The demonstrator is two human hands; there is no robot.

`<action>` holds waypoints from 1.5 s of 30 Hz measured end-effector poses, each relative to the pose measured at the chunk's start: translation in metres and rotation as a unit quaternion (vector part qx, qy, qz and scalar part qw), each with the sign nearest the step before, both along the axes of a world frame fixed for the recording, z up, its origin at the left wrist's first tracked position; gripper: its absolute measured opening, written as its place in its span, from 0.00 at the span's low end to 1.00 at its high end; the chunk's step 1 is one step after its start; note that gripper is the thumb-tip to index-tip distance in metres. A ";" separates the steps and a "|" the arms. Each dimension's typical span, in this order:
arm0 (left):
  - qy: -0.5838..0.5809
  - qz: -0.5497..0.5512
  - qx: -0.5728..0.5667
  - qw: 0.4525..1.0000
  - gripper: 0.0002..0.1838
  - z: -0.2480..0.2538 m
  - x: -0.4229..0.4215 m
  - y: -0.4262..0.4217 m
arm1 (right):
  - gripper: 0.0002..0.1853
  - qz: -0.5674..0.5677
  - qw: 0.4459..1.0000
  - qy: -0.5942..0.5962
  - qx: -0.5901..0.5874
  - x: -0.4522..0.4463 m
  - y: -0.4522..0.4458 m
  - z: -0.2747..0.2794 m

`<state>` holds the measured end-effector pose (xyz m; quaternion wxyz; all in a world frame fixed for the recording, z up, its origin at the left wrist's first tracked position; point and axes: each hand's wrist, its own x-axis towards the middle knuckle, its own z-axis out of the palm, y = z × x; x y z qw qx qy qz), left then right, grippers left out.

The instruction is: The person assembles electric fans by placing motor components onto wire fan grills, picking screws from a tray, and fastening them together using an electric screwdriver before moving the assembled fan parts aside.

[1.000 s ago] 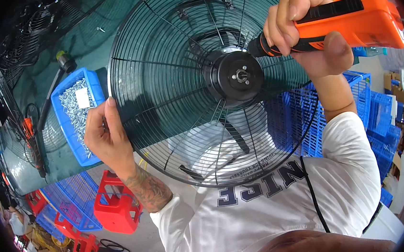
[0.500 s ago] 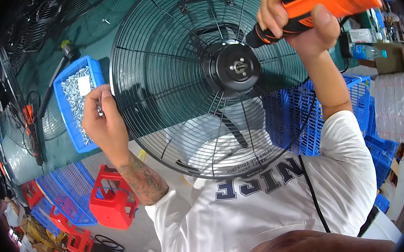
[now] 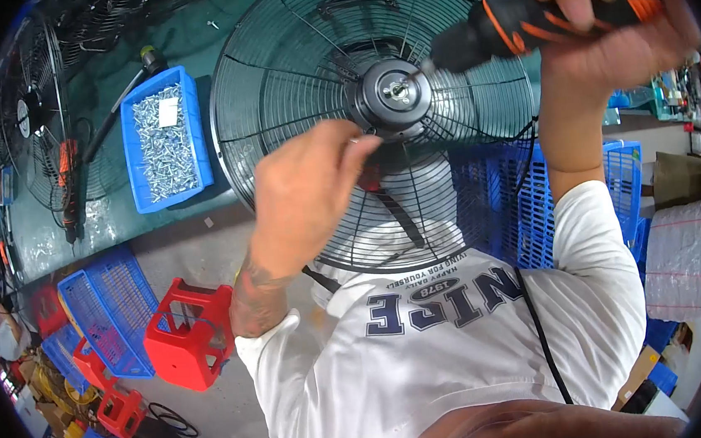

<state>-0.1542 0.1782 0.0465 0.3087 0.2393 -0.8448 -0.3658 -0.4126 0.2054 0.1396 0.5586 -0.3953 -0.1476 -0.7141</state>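
Your left hand moved from beside the blue screw tray to near the glossy round hub, fingertips pinched, contents unclear; your right hand grips the orange-black drill. Circular wire grille overhangs green desk.

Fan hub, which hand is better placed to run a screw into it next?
Right, I'd judge: the right hand grips the power driver, its bit aimed at the fan hub. The left hand holds no driver; its fingertips pinch together beside the hub, better suited to steadying a screw.
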 end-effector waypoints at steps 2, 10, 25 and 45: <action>0.017 -0.080 -0.044 0.996 0.10 -0.004 -0.008 0.009 | 0.24 -0.131 0.952 0.275 0.037 -0.029 0.029 0.012; 0.060 -0.093 -0.132 0.985 0.16 -0.007 -0.011 0.014 | 0.24 -0.158 0.950 0.268 0.038 0.037 0.023 0.003; 0.013 -0.142 -0.141 0.980 0.16 -0.010 -0.005 0.011 | 0.25 -0.193 0.947 0.254 0.040 0.053 0.019 -0.015; 0.122 0.037 0.375 0.918 0.19 -0.041 0.015 -0.061 | 0.14 -0.366 0.854 0.315 0.194 0.023 -0.023 -0.047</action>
